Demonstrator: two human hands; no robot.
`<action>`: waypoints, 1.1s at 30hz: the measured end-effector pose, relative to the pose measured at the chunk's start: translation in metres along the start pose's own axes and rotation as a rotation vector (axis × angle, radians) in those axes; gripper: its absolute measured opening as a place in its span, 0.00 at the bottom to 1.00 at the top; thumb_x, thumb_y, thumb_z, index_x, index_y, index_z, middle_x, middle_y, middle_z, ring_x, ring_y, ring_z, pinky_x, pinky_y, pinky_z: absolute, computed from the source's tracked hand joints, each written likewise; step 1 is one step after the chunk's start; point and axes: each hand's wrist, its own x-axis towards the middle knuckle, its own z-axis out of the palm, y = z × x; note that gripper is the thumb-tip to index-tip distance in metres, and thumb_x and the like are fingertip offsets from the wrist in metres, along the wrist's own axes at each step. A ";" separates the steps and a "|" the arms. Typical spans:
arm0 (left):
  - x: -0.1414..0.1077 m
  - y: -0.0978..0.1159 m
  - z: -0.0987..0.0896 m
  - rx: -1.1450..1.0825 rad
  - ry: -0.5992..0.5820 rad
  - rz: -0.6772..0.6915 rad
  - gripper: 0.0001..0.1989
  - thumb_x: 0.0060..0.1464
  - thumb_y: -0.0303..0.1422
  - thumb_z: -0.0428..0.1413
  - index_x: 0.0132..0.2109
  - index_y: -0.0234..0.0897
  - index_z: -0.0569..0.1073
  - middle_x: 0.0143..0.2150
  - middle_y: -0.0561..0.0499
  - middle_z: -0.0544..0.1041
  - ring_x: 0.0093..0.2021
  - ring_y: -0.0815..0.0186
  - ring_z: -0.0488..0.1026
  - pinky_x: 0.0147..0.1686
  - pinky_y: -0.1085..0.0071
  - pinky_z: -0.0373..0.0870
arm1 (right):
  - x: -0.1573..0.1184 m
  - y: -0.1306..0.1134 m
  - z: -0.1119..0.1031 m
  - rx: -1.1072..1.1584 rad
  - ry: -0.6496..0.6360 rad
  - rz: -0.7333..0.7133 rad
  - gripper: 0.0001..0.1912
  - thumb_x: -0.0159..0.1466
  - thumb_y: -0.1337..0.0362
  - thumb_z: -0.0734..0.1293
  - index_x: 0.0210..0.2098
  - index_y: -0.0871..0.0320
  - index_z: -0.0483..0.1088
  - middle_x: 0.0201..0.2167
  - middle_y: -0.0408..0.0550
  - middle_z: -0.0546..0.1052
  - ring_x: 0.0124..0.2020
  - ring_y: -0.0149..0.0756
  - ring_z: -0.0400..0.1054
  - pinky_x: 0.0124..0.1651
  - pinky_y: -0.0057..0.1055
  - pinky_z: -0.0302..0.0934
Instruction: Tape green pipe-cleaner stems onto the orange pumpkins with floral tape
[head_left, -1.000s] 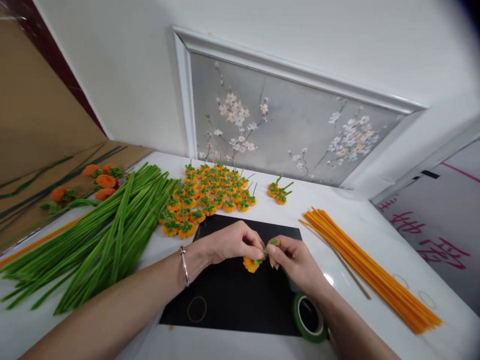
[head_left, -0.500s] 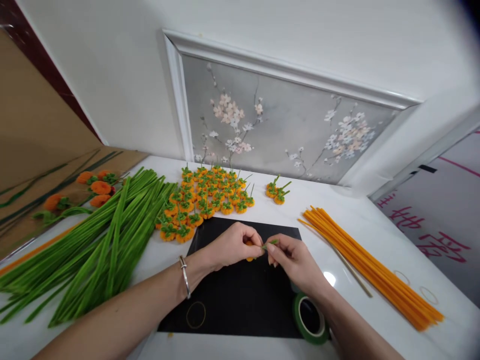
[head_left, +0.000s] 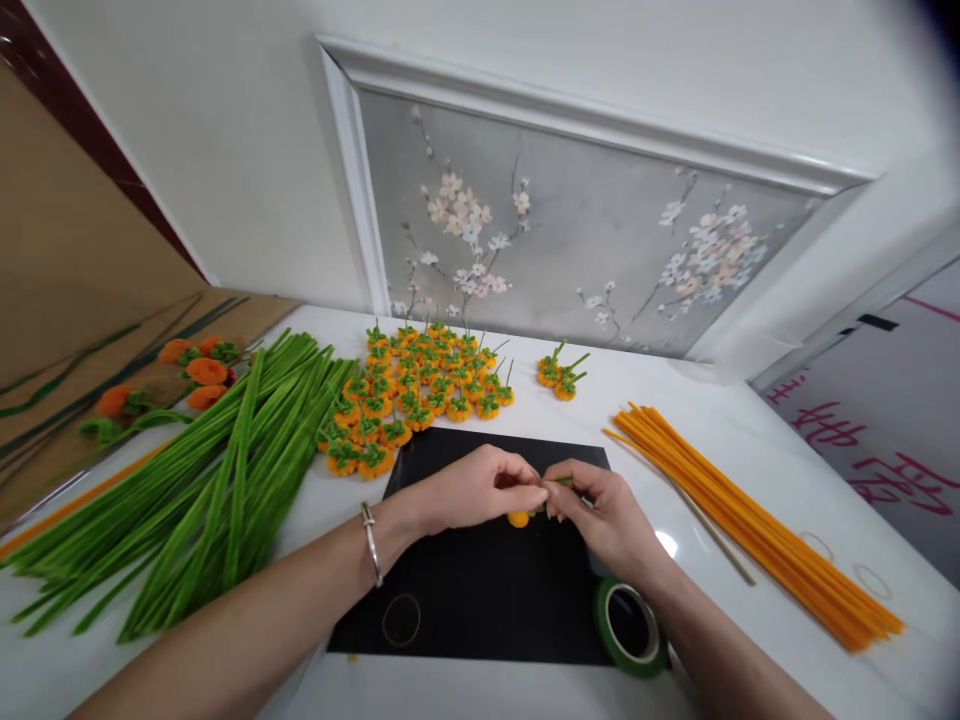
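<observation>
My left hand, with a silver bangle at its wrist, is closed in a pinch over the black mat. A small orange pipe-cleaner piece shows beneath its fingertips, most of it hidden. Right beside it, my right hand pinches a short green pipe-cleaner stem. The fingertips of both hands meet, so the join between stem and orange piece cannot be made out. Below my right wrist, a roll of green tape rests on the mat's edge.
Many finished orange pieces with green tops stand behind the mat; a few more sit to their right. Green pipe cleaners lie left, orange ones right, beside a thin stick. Orange flowers lie far left.
Both hands have shifted slightly right in view, and their fingertips have come together. More of the orange piece shows below my left fingers. The whole view has tilted a little.
</observation>
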 end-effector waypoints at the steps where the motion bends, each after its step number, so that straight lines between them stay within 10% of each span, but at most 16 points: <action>1: -0.001 0.000 -0.002 -0.096 -0.059 -0.032 0.14 0.56 0.38 0.52 0.35 0.31 0.76 0.32 0.49 0.74 0.31 0.70 0.67 0.32 0.74 0.62 | 0.000 0.000 0.000 0.029 -0.016 -0.013 0.09 0.63 0.62 0.62 0.29 0.59 0.69 0.24 0.43 0.72 0.26 0.30 0.64 0.31 0.27 0.58; 6: -0.002 -0.004 -0.006 -0.334 -0.145 -0.118 0.14 0.56 0.38 0.53 0.35 0.31 0.77 0.34 0.48 0.75 0.34 0.70 0.69 0.34 0.75 0.63 | -0.003 -0.003 0.002 0.007 0.005 -0.026 0.08 0.63 0.64 0.61 0.29 0.58 0.69 0.24 0.43 0.72 0.27 0.30 0.65 0.32 0.26 0.59; 33: 0.001 0.007 0.011 0.385 0.317 0.192 0.08 0.49 0.22 0.52 0.25 0.34 0.70 0.43 0.49 0.70 0.40 0.67 0.70 0.41 0.71 0.64 | -0.004 0.000 0.001 -0.147 0.103 0.075 0.11 0.63 0.59 0.61 0.29 0.58 0.67 0.21 0.43 0.71 0.22 0.31 0.62 0.26 0.27 0.55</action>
